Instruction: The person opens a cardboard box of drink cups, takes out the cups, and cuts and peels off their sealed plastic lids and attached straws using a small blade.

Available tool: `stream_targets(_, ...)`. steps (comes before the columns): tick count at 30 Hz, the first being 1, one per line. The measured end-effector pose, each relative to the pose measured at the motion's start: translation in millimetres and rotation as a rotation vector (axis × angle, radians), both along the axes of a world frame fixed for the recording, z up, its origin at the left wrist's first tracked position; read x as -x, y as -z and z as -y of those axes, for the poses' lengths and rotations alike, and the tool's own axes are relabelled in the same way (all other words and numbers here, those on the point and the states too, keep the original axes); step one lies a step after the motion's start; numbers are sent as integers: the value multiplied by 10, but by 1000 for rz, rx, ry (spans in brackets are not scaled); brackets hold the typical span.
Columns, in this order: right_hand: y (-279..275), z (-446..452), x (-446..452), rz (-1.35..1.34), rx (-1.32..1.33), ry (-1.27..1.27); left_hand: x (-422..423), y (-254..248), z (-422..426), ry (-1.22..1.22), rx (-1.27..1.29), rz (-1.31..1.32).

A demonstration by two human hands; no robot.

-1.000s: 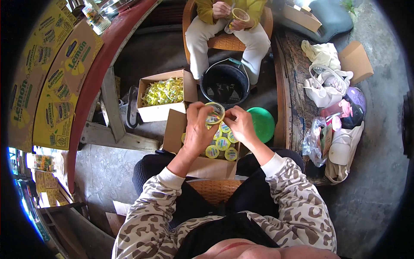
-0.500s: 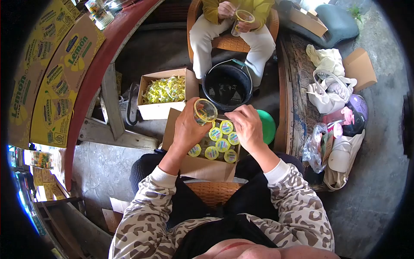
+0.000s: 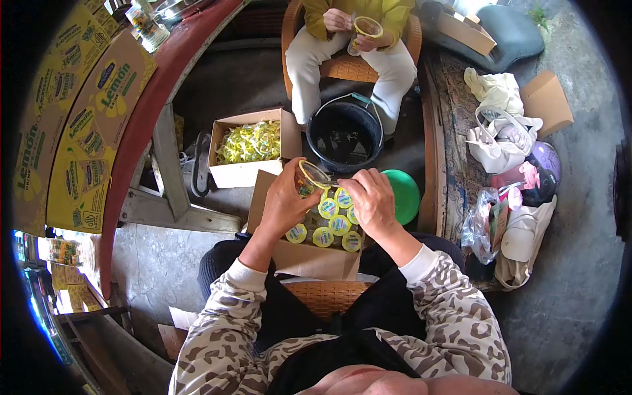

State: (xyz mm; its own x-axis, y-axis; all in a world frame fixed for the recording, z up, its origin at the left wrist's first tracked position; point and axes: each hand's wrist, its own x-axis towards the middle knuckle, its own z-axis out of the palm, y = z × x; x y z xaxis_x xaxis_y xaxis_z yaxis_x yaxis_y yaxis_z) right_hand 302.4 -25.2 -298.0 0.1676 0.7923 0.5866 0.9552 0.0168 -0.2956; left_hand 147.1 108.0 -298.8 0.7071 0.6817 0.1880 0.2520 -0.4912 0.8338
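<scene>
My left hand (image 3: 283, 197) is wrapped round a clear plastic cup with a yellow rim (image 3: 315, 174), its mouth tilted toward my right hand. Close against that rim, my right hand (image 3: 374, 203) is closed in a pinch. Something thin and dark shows between its fingertips and the cup, too small to name. Below both hands, an open cardboard box (image 3: 316, 261) stands at my lap. Inside it are several sealed cups with yellow and white lemon-print lids (image 3: 340, 225).
A carton of yellow plastic strips (image 3: 249, 142) and a black bucket (image 3: 345, 135) stand ahead. Opposite sits a person (image 3: 355, 39) holding another yellow-rimmed cup. A green round lid (image 3: 400, 197) is at the right, bags (image 3: 503, 145) beyond it. Printed lemon cartons (image 3: 99, 131) stand left.
The cup in my left hand has tipped toward the right. My right hand has come left and down to its rim, its fingers now more tightly closed.
</scene>
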Motion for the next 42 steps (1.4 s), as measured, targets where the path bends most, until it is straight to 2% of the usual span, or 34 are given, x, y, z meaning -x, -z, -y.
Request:
stream_targets(4, 8, 8, 26, 10, 5, -1, 20, -14, -22, 41, 25, -10)
stream_targets(6, 37, 8, 33, 18, -2, 3, 15, -26, -29, 135, 170, -49)
stream_targets(9, 68, -8, 40, 21, 23, 5, -3, -54, 15, 132, 247, -46)
stream_targets(11, 75, -26, 32, -161, 0, 44, -24, -20, 4, 141, 225, -24)
stream_targets(14, 34, 9, 0, -203, 8, 54, -16, -12, -6, 139, 199, 19)
stream_targets(22, -7, -14, 1, -44, 8, 33, 7, 115, -78, 205, 277, 28)
stream_targets(24, 19, -34, -3, -137, -8, 55, 0, 95, -74, 183, 521, 27)
stream_targets(28, 77, -25, -1, -323, 9, 108, -28, 179, -62, 167, 608, 84)
stream_targets(31, 63, 0, -30, -317, 8, 85, -48, 192, -7, 167, 665, 124)
stream_targets(33, -1, 10, -17, -194, 23, 39, -59, 126, 30, 133, 440, -27)
stream_targets(37, -15, 10, -18, -72, 34, 38, -51, 156, 19, 126, 370, -11)
stream_targets(39, -10, 5, -13, 8, 58, 40, -43, 148, 9, 196, 584, 29)
stream_targets(42, 15, -12, -27, -11, 4, 21, -41, 67, 55, 184, 720, 40)
